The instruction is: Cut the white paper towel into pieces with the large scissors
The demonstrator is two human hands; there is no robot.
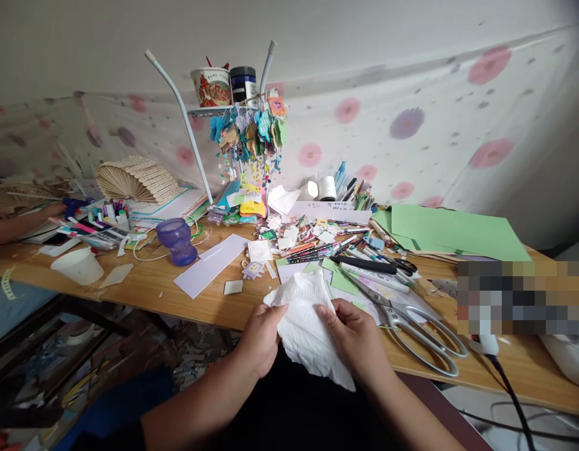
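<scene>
The left hand (260, 338) and the right hand (358, 333) are holding a white paper towel (308, 319) between them at the near edge of the bench (146, 289). The fingers of each hand are pinching one side of the sheet, thumbs uppermost. Both hands should be applying light, even tension, as thin paper is probably tearing easily. Silver scissors (393, 314) are lying to the right; the sheet should be hanging clear of them.

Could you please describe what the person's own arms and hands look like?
The left hand and right hand are ungloved, with no rings, watch or bracelet showing. The left forearm is bare down from a black sleeve at the picture's bottom edge; the right forearm is bare, its sleeve out of view.
</scene>
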